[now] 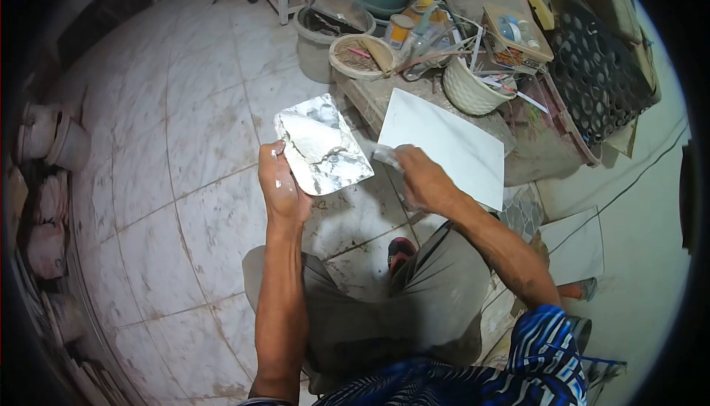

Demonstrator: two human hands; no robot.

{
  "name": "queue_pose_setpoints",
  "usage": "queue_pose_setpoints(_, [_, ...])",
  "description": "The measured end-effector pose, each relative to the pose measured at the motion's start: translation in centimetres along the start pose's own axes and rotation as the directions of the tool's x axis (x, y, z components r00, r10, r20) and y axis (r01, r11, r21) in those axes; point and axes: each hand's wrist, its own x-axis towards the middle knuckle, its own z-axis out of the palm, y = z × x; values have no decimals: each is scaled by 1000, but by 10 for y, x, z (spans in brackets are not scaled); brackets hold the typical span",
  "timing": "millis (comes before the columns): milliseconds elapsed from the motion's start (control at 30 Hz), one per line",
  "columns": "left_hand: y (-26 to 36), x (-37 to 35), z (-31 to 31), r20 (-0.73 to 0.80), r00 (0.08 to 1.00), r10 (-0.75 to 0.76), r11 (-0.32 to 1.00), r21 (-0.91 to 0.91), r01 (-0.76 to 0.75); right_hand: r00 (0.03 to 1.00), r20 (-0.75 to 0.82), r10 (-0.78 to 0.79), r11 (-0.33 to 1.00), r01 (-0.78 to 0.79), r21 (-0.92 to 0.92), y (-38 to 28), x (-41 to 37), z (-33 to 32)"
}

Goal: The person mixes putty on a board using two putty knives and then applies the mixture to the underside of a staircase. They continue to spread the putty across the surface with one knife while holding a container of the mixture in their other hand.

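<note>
My left hand [282, 190] grips a small square board [330, 178] by its lower left edge and holds it above the floor. A mound of wet white paste [313, 137] lies across the board, with smears around it. White paste also marks my left thumb and palm. Just right of the board, my right hand [425, 178] is closed round a flat-bladed scraper [384, 155], blurred by motion and partly hidden by the fingers. The blade is apart from the paste. Behind my right hand, a white marbled panel [452, 140] leans at a slant, partly covered by my forearm.
A low worn bench [370, 94] holds a round tub [362, 56], an orange-labelled can [399, 31] and a white woven basket [477, 84]. A grey bucket [314, 55] stands beside it. Buckets [70, 143] line the left wall. A cable [629, 188] runs at right.
</note>
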Motion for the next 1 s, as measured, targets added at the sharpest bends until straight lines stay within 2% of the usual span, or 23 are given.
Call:
queue_pose_setpoints(67, [-2,3,-10,17,998,59,997,44,-60,969,-13,248,960,-243,141,-3,1,-18])
queue_pose_setpoints(167, [-4,3,-17,10,994,106,991,85,-107,896,-112,430,895,-407,185,22,-1,-28])
queue_pose_setpoints(267, [-7,7,-17,-24,992,127,986,108,-124,898,-191,396,917,-397,35,40,7,-31])
queue_pose_setpoints(400, [-16,14,-22,-46,972,232,949,230,-215,882,-94,461,870,-471,-150,47,23,-28])
queue_pose_setpoints(500, [-16,12,-5,-102,982,157,984,106,-147,855,-12,518,823,-503,-264,67,38,-17])
queue_pose_setpoints(600, [-19,14,-10,-109,977,183,967,201,-159,842,29,539,805,-505,-311,87,49,2])
queue_pose_setpoints(667, [-20,9,4,-216,962,167,977,169,-132,827,72,557,793,-504,-343,84,60,9])
queue_pose_setpoints(733, [-20,9,21,-346,925,160,981,156,-112,852,104,514,828,-460,-322,82,65,18])
queue_pose_setpoints(800, [-18,2,40,-390,909,147,984,150,-95,866,174,470,854,-396,-337,63,67,12])
queue_pose_setpoints(900, [-2,-6,76,-483,870,104,986,163,-27,876,255,409,908,-363,-209,49,62,-3])
queue_pose_setpoints(967, [13,-11,104,-534,841,88,982,187,16,877,186,443,896,-429,-113,45,55,-31])
queue_pose_setpoints(1000, [21,-14,117,-507,858,77,986,167,10,879,133,458,889,-452,-73,43,50,-51])
